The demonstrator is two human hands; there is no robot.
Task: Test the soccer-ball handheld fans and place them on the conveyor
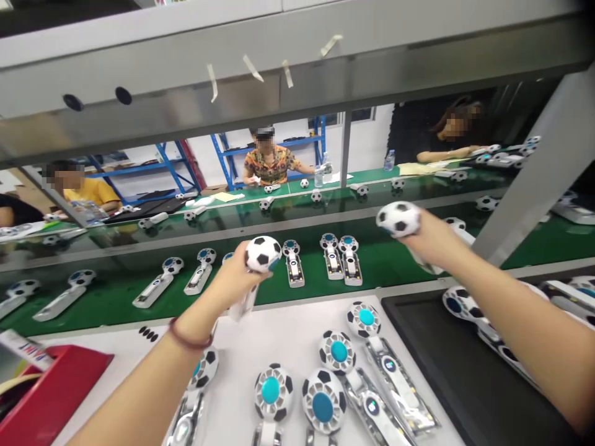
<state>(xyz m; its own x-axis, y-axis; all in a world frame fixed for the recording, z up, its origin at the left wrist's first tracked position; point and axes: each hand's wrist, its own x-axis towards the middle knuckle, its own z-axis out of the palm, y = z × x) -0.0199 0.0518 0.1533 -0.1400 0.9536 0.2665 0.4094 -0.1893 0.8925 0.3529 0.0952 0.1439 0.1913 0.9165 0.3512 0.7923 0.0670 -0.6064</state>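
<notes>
My left hand [235, 275] is closed round a device with a football-patterned head [263, 254], raised above the near edge of the green belt [260, 293]. Farther right, my right hand [425, 238] grips a second football-headed device [398, 218] over the belt; its lower part is largely hidden behind the hand. Below and between my arms, several similar devices lie on the white table, their heads showing blue-green centres, one of them [270, 391] near the middle. More of them rest along the belt, including one [292, 263] just right of my left hand.
A red bin [56, 396] stands at the lower left. At the right lies a black tray [418, 347] with devices beneath my right arm. A metal shelf beam [279, 93] crosses above, with a slanted post [520, 179] at right. People sit across the belt.
</notes>
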